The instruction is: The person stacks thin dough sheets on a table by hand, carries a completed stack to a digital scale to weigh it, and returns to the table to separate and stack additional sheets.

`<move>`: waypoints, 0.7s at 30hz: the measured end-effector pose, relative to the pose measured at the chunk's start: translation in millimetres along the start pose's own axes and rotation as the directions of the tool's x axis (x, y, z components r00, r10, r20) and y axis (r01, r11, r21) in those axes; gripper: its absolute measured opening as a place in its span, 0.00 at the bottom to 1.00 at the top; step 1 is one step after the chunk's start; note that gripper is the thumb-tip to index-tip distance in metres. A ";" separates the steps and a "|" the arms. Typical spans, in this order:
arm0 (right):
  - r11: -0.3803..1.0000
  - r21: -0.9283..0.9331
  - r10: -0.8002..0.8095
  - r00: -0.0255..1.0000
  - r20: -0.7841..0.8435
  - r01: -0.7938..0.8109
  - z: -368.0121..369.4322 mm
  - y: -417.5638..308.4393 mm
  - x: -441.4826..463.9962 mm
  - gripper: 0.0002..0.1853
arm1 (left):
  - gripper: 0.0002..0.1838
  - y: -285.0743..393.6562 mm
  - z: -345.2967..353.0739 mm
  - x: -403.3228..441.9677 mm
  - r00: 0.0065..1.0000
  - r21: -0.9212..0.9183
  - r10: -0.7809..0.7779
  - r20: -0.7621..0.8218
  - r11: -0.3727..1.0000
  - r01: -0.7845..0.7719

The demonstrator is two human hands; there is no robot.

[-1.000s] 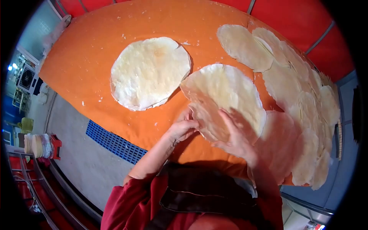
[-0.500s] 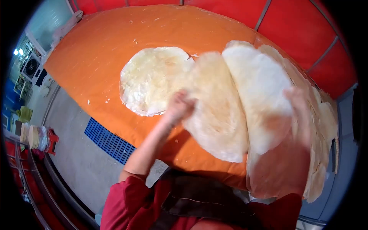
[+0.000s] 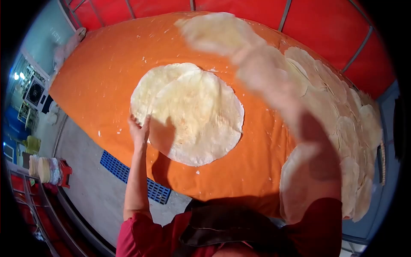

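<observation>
Two round, thin flatbreads overlap on the orange cloth-covered table, the upper flatbread (image 3: 201,115) covering most of the lower flatbread (image 3: 147,88). My left hand (image 3: 139,130) is at their lower left edge, thumb and fingers apart, fingertips touching the bread. Smeared by motion, my right hand (image 3: 259,64) reaches to the far right side. It grips another flatbread (image 3: 222,34), which hangs out to the left above the far part of the table. How its fingers close on the bread is blurred.
Many overlapping flatbreads (image 3: 334,115) cover the right side of the orange cloth (image 3: 102,73). A red panel wall (image 3: 329,34) runs behind it. On the floor at left are a blue plastic grate (image 3: 158,191) and a red stool (image 3: 65,172) with stacked round items.
The flatbread between my hands now lies on the left one. My left hand has moved left and loosened; my right hand has swung up and away, lifting another flatbread from the right.
</observation>
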State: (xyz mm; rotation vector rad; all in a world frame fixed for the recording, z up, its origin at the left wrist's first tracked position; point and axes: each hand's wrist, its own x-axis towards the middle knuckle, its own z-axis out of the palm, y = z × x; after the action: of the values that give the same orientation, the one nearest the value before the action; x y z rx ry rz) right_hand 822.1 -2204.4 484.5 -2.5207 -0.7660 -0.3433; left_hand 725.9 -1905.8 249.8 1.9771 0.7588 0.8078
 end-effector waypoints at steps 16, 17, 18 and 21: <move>0.732 -0.672 0.250 0.962 0.112 -0.112 130.4 382.4 -44.5 0.10 | 0.29 112.1 111.1 -73.1 0.619 -0.056 0.400 0.676 0.865 -0.498; 0.793 -0.596 0.253 0.958 0.136 -0.125 104.1 366.2 -37.9 0.10 | 0.28 113.9 116.0 -73.0 0.589 -0.114 0.374 0.717 0.896 -0.430; 0.844 -0.535 0.143 0.973 0.181 -0.025 85.7 347.3 -26.7 0.10 | 0.28 122.9 121.5 -76.6 0.549 -0.175 0.226 0.805 0.974 -0.144; 0.850 -0.502 0.067 0.913 0.402 0.159 63.2 262.1 -30.2 0.12 | 0.32 144.3 155.5 -94.4 0.430 -0.288 0.101 0.897 0.871 0.397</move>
State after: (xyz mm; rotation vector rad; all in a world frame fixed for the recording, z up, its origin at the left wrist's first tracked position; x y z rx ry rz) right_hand 954.6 -2376.6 322.1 -3.1604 -1.0008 -0.0323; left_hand 817.5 -2116.5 283.5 1.5107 0.0414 -0.2663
